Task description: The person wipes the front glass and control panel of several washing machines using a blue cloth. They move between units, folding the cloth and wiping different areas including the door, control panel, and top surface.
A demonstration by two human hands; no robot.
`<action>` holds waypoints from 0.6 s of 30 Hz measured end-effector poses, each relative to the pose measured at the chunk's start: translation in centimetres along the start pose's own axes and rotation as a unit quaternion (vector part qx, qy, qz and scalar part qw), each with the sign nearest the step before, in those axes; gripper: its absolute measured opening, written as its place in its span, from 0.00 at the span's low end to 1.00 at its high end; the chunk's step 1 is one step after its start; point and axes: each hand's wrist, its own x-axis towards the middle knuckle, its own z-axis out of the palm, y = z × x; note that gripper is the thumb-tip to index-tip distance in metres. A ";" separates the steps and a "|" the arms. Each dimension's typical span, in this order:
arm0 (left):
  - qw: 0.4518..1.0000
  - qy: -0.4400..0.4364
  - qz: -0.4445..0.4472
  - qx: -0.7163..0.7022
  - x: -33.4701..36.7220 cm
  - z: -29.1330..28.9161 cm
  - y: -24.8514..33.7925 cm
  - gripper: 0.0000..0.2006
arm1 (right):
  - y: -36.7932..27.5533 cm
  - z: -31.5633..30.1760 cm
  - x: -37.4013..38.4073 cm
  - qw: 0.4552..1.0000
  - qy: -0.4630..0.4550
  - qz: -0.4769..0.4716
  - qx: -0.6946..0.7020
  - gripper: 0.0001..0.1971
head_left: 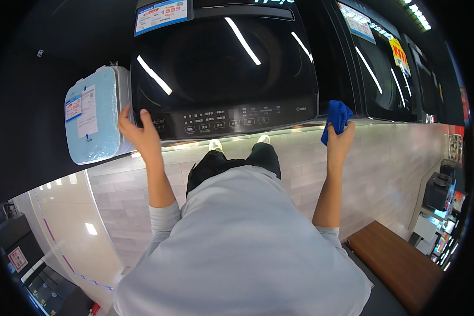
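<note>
A black top-loading washing machine [224, 63] with a glossy glass lid and a front control strip stands right before me. My left hand [137, 131] rests on its front left corner, fingers spread against the edge. My right hand [339, 139] grips a bunched blue cloth [336, 117] and presses it against the machine's front right corner. A blue and white price card [161, 15] sits at the lid's back left.
A small light-blue and white appliance [94, 121] stands just left of the washer. More black machines [384, 63] with price tags line up to the right. A brown wooden bench [400, 263] is at the lower right on the pale tiled floor [384, 158].
</note>
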 end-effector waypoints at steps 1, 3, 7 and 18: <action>0.999 0.001 -0.045 -0.026 0.1 -0.3 -1.0 0.21 | 0.0 0.3 -0.6 0.998 0.010 0.011 0.054 0.21; 0.975 -0.038 -0.163 -0.144 0.4 -1.0 -2.2 0.24 | -0.4 1.4 -2.1 0.986 0.026 0.033 0.161 0.22; 0.886 -0.089 -0.318 -0.325 0.0 -1.2 -3.3 0.28 | -2.7 5.9 -6.9 0.965 0.014 0.037 0.258 0.26; 0.861 -0.145 -0.316 -0.371 -0.3 -2.7 -1.7 0.31 | -9.2 10.2 -15.5 0.950 -0.025 -0.177 0.254 0.23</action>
